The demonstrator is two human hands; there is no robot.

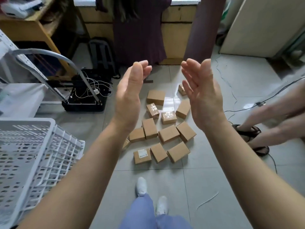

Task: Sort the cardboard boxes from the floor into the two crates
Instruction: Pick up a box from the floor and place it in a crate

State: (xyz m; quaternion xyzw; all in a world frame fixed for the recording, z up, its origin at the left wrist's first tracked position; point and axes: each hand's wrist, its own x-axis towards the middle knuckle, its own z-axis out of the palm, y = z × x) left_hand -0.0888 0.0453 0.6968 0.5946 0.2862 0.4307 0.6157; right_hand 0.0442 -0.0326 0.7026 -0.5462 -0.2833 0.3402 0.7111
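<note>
One white plastic crate [38, 139] stands at the far left, its slotted walls rising above the tiled floor [92, 129]. To its right the left hand [128, 96] is raised with its palm turned inward, fingers loosely bent and holding nothing. Beyond and between the two hands, a scatter of small cardboard boxes [168, 133] lies on the floor, several touching one another. The right hand [203, 95] mirrors the left, fingers nearly straight, also empty. At the far right stand another person's sandalled feet [247, 131].

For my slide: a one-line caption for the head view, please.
Open left hand and right hand above scattered cardboard boxes; white crate at left.
</note>
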